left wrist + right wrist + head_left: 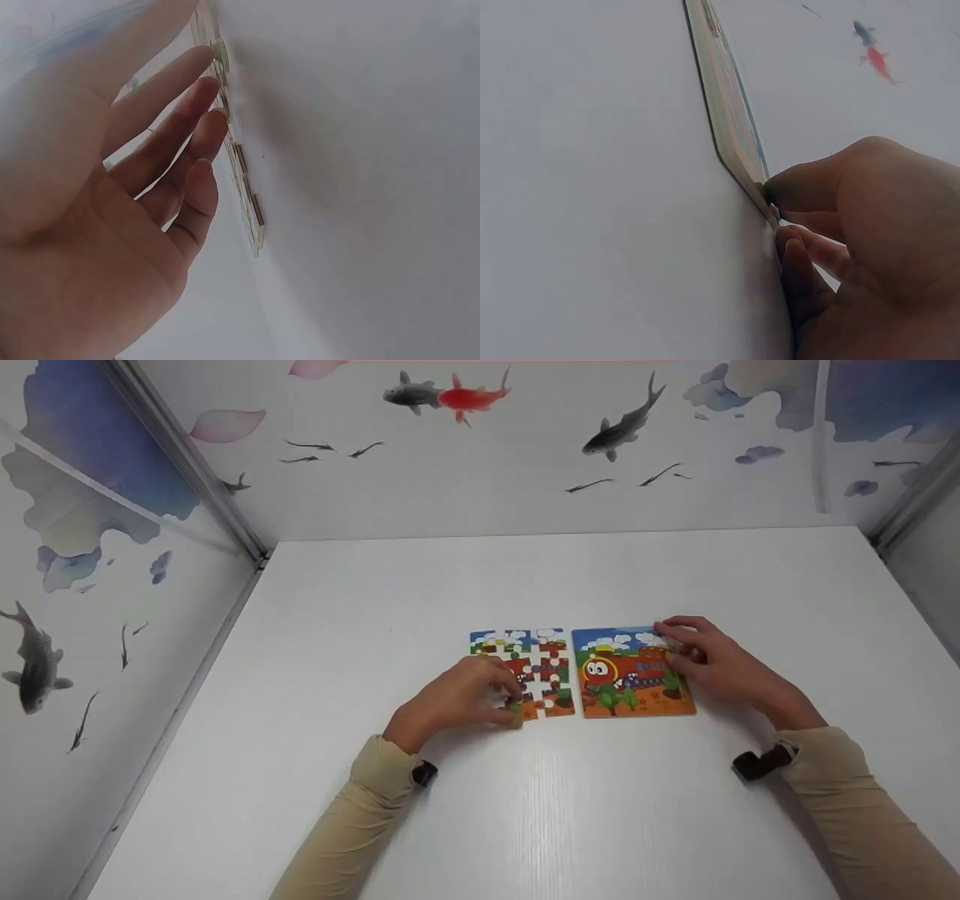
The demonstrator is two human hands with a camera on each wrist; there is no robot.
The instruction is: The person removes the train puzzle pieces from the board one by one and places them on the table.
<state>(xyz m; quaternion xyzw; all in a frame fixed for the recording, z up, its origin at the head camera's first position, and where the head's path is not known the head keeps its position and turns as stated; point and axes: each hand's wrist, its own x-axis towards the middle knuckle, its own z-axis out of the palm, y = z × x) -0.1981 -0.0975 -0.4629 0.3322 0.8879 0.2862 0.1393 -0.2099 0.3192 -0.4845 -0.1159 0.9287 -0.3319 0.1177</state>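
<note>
A square train picture board, a finished jigsaw, lies flat on the table. My right hand holds its right edge, thumb on the picture and curled fingers along the side; the right wrist view shows the thumb over the board's rim. Just left lies a second set of puzzle pieces with the same picture, spaced slightly apart. My left hand reaches over their lower left part, thumb and forefinger pinching a green puzzle piece. The hand hides several pieces beneath it.
The white table extends around both puzzles. White walls with painted fish enclose its back and left side. Dark wrist straps show at the sleeves.
</note>
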